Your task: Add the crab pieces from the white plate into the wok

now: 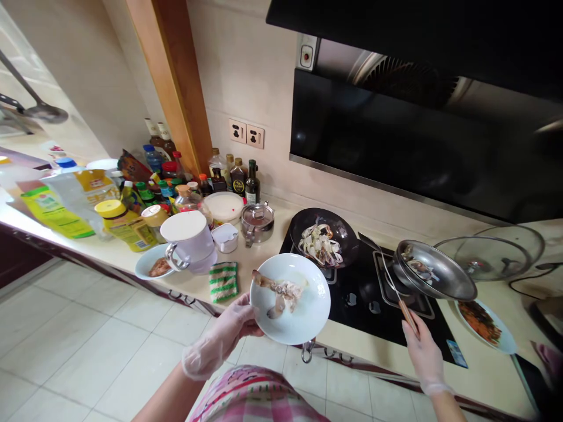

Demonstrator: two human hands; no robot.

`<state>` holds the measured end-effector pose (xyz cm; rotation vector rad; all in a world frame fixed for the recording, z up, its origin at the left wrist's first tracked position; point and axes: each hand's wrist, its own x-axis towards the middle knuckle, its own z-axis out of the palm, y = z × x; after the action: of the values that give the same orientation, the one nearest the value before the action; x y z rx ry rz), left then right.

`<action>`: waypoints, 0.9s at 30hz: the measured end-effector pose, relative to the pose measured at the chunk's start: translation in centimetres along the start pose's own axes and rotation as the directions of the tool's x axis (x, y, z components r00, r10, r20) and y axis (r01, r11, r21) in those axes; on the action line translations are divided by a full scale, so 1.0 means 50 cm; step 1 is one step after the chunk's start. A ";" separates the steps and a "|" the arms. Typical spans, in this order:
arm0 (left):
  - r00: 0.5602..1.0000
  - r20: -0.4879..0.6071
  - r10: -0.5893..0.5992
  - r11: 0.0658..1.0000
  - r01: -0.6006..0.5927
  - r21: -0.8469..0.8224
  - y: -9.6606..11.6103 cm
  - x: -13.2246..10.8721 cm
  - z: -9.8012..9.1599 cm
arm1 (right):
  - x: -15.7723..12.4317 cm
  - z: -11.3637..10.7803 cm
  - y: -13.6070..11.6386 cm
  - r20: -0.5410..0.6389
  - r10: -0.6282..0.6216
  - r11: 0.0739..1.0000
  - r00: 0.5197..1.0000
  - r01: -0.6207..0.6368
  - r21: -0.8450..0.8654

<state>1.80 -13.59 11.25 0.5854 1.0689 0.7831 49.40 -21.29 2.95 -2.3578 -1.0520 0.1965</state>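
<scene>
My left hand (233, 322), in a clear glove, grips the left rim of a white plate (314, 316). On the plate lie a bone-like brown piece and some pale, shredded food (285, 293). My right hand (423, 351), gloved too, is closed around the wooden handle of a spatula (391, 275), its dark blade pointing up and left over the stove. Beyond the plate, a black wok (349, 225) holds pale sliced pieces (320, 243). A steel frying pan (453, 281) with a few pieces of food in it sits over the right burner, looking tilted.
The black glass stove (352, 313) is set in the counter beneath a range hood (387, 140). Glass lids (492, 258) and a plate of orange and dark green food (484, 322) are at right. Leftward are a white pitcher (187, 240), a striped cloth (223, 281) and several bottles.
</scene>
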 end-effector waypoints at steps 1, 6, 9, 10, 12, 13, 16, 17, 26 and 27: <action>1.000 -0.002 0.001 1.000 -0.001 -0.003 0.000 0.002 0.000 | -0.017 0.007 0.031 -0.024 0.033 0.999 0.999 -0.033 -0.001; 1.000 0.002 0.023 1.000 -0.023 -0.007 -0.006 0.004 0.003 | -0.062 0.056 0.134 0.032 0.180 0.976 0.983 -0.174 -0.130; 1.000 -0.005 0.026 1.000 -0.026 -0.016 -0.009 0.000 0.009 | -0.058 0.091 0.165 0.087 0.180 0.961 0.980 -0.156 -0.227; 1.000 -0.013 0.028 0.999 -0.029 -0.015 -0.011 -0.002 0.011 | -0.054 0.102 0.172 0.087 0.157 0.962 0.984 -0.132 -0.240; 0.999 -0.032 0.037 0.999 -0.037 -0.002 -0.012 -0.004 0.018 | -0.048 0.123 0.179 0.072 0.108 0.962 0.992 -0.086 -0.260; 0.998 -0.037 0.042 0.999 -0.041 0.007 -0.013 -0.006 0.021 | -0.045 0.131 0.180 0.061 0.087 0.961 0.994 -0.067 -0.267; 0.998 -0.037 0.046 0.999 -0.045 0.024 -0.013 -0.010 0.034 | -0.037 0.146 0.181 0.026 0.035 0.960 0.999 -0.026 -0.280; 0.998 -0.039 0.045 0.999 -0.044 0.026 -0.013 -0.012 0.038 | -0.033 0.148 0.179 0.013 0.017 0.960 1.000 -0.012 -0.279; 0.997 -0.042 0.067 0.996 -0.064 0.062 -0.026 -0.004 0.079 | -0.060 0.053 -0.165 -0.102 -0.529 0.844 0.842 0.535 0.041; 0.997 -0.042 0.072 0.995 -0.069 0.072 -0.030 -0.003 0.084 | -0.088 0.036 -0.245 -0.049 -0.650 0.754 0.758 0.652 0.087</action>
<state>6.06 -14.82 11.80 0.6716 1.1248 0.8257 37.90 -17.05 7.62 -1.7596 -1.7415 -0.0365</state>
